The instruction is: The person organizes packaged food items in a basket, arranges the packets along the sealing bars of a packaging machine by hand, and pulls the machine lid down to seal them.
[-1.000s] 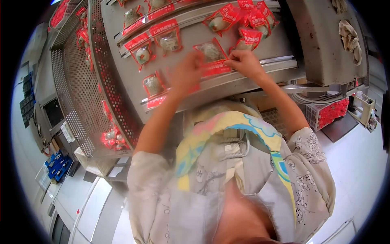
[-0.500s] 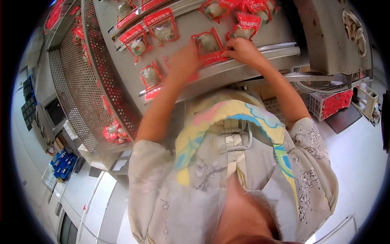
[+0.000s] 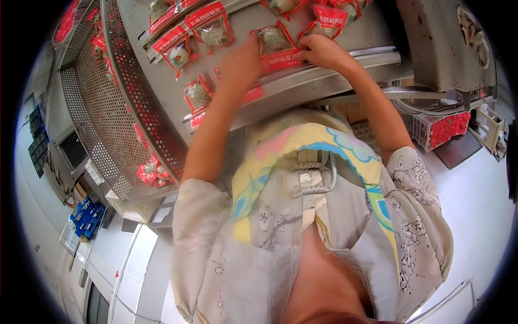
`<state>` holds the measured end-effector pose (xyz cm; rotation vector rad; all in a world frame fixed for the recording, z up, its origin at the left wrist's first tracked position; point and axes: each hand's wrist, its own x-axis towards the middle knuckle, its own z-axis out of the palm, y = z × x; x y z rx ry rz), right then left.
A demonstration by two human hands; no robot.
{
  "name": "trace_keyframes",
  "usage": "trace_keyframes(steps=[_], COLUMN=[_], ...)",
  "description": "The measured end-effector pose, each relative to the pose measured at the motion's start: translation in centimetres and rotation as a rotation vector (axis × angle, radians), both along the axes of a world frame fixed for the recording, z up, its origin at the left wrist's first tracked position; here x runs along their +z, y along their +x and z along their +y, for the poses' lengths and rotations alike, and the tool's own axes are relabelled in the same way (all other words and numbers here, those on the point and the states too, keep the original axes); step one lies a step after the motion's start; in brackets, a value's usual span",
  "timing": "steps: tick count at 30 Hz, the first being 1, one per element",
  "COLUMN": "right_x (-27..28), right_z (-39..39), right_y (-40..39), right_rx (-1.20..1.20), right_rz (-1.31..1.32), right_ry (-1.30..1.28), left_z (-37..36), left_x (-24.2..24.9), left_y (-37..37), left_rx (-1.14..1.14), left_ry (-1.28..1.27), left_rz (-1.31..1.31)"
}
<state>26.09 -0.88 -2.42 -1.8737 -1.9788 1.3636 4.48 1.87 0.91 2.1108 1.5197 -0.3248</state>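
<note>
A clear and red sealed egg packet (image 3: 274, 40) lies flat on the metal worktop between my hands. My left hand (image 3: 241, 62) is at its left edge, slightly blurred, with its fingertips hidden. My right hand (image 3: 324, 51) has thumb and fingers closed at the packet's lower right corner, by the red strip. Just beyond the right fingers sits another egg packet (image 3: 329, 21). To the left of my left hand are more packets, one near the front (image 3: 197, 94) and one farther back (image 3: 213, 29). A red strip also shows under my left wrist.
Metal rails (image 3: 372, 55) run across the worktop. At the left stands a perforated metal trough (image 3: 94, 108) with several red packets inside. A metal housing (image 3: 431, 48) with a rag on it is at the right. Below it, a white crate (image 3: 421, 132) holds red packets.
The view has tilted a little, so the worktop and packets appear slightly higher. Both hands stay at the same packet, which still lies on the worktop.
</note>
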Motion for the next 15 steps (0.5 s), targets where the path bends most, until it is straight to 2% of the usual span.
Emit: trace_keyframes(steps=[3,9,12,14,15], right_x=[-0.2,1.1,-1.2,-1.8,-1.9], right_z=[-0.6,0.2,-1.0,-1.9,-2.0], right_y=[-0.4,-0.5,-1.1,-1.1,-1.0], right_rx=[0.06,0.15,0.032,0.049,0.058], right_rz=[-0.08,-0.105,-0.123,-0.09,-0.073], right_ry=[0.118,0.027,0.31,0.431,0.492], left_z=[-0.1,0.0,-0.6,-1.0,-0.7], left_x=[-1.3,-0.7,-0.9,-1.2,-1.1], left_y=[-0.2,-0.2,0.1,0.6,0.3], left_rx=[-0.017,-0.046,-0.021,-0.003,0.004], left_ry=[-0.021,-0.06,-0.033,-0.016,-0.056], left_rz=[0.04,0.018,0.077,0.161,0.103])
